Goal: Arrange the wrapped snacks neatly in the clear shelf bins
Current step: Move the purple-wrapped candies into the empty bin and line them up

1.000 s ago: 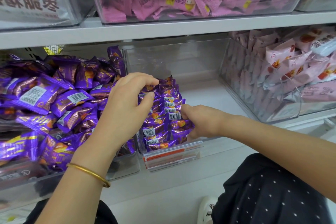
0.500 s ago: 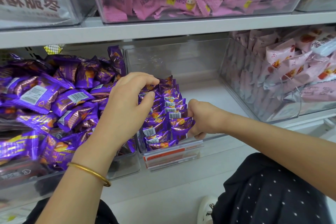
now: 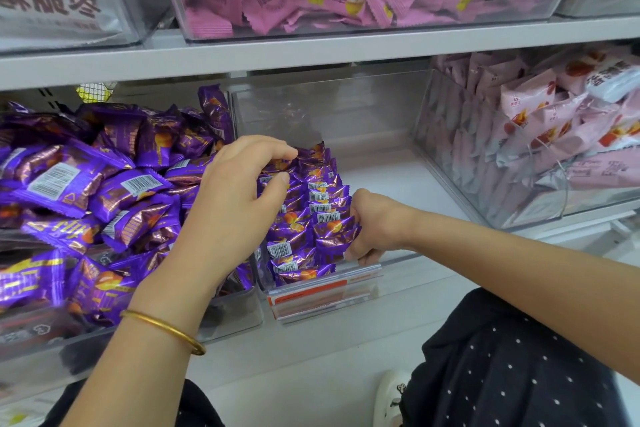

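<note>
— Where is the left hand [image 3: 228, 215]?
— Arched over the snack row [image 3: 311, 218], palm down, knuckles high. Its fingers curl onto the far end of the row, and the thumb stretches out against the wrappers nearer the middle.
— And the right hand [image 3: 375, 225]?
— Closed like a fist at the row's right side, back upward, fingers curled under and pinching a wrapper's edge.
— The arms?
— Both bare. The left forearm [image 3: 138, 357] rises from the lower left, wrist straight. The right forearm [image 3: 502, 260] comes in from the right edge, sloping up toward its hand.
</note>
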Demonstrator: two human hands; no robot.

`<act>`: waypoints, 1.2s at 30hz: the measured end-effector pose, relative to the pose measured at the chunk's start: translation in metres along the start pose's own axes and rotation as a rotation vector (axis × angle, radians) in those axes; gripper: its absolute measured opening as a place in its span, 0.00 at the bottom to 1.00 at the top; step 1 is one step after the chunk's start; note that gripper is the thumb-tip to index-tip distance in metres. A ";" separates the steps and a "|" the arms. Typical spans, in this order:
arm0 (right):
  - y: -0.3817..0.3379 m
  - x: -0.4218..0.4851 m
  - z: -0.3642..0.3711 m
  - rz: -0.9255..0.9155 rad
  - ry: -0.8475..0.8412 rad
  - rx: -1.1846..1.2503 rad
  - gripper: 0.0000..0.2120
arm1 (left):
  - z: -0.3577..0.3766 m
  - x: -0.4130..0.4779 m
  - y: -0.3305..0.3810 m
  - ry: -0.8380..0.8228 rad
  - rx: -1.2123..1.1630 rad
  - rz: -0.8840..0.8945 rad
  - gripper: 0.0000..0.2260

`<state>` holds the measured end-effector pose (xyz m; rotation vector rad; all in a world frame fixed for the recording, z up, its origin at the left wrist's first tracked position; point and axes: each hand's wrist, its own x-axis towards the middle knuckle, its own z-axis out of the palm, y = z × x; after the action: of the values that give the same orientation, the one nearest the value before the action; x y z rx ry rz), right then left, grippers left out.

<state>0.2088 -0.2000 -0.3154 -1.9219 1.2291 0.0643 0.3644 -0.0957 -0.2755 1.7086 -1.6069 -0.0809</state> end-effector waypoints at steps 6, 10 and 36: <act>0.002 -0.004 -0.004 -0.013 0.027 0.020 0.25 | 0.001 0.000 -0.001 -0.001 -0.015 0.000 0.12; 0.001 -0.009 -0.010 0.003 0.031 0.047 0.24 | 0.001 0.000 -0.001 0.005 -0.036 -0.004 0.12; -0.179 0.000 0.073 -0.811 0.329 -0.840 0.35 | -0.127 -0.069 -0.048 0.561 0.018 -0.128 0.17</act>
<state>0.3737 -0.1203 -0.2536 -3.1433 0.5262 -0.2015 0.4571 0.0207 -0.2443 1.6555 -1.0858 0.3244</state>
